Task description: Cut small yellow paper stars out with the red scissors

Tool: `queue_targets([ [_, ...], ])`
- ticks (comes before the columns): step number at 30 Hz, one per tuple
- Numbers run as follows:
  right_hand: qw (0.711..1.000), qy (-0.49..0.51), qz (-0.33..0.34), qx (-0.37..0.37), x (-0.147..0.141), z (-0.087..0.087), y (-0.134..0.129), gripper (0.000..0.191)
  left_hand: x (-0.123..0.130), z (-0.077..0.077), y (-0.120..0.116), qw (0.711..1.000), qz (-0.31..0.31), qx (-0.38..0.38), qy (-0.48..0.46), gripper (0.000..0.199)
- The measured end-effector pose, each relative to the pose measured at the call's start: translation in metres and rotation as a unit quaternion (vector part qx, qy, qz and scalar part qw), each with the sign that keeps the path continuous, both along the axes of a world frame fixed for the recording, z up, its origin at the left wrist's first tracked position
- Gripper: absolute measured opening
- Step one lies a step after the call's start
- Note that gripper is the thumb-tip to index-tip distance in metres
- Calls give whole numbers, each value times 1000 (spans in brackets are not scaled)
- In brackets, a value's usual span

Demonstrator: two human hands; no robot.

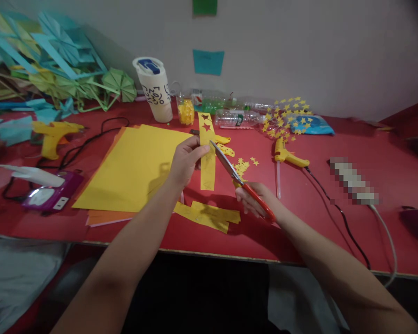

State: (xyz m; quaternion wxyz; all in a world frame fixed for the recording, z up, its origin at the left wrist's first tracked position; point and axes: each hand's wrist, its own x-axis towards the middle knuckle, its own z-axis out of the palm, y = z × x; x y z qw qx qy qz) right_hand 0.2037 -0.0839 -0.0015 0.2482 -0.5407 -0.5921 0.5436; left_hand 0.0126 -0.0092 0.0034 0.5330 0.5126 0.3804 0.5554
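My left hand [186,157] pinches a yellow paper strip [207,174] upright above the red table. Two star-shaped holes are cut in the strip's upper part, and faint pencil lines show lower down. My right hand [254,197] is closed round the red-handled scissors [231,171]. Their blade tips meet the strip's right edge, close to my left thumb. Cut-out yellow stars [242,167] lie in a small pile behind the scissors. Nearer the table's front edge are more yellow paper strips [209,215].
Yellow sheets [135,162] are stacked at left. Two yellow glue guns [52,137] lie on the table, one each side. A white tumbler [155,90], plastic bottles [237,118] and a cluster of stars [289,116] stand behind. A purple power socket [52,192] sits at left; cords trail off the right.
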Motion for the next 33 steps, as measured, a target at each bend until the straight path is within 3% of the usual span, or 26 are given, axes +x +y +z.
queue_targets([
  [7, 1000, -14, 7, 6, 1, 0, 1, 45, -1, 3, -1, 1000, -10, -4, -15, 6],
  [14, 1000, -8, 16, 5, 4, 1, 1, 46, -7, 4, 3, 1000, 13, 11, 1, 19],
  [20, 999, 20, 28, 2, 4, 2, 1, 49, -6, 3, 3, 1000, -9, 21, -5, 9],
  [29, 998, 54, 34, 0, 0, -4, -2, 47, 2, 1, -4, 999, 15, 33, -4, 6],
  [33, 999, 40, 32, 6, -1, -4, -3, 50, 5, 1, -7, 1000, 3, 24, 0, 17],
])
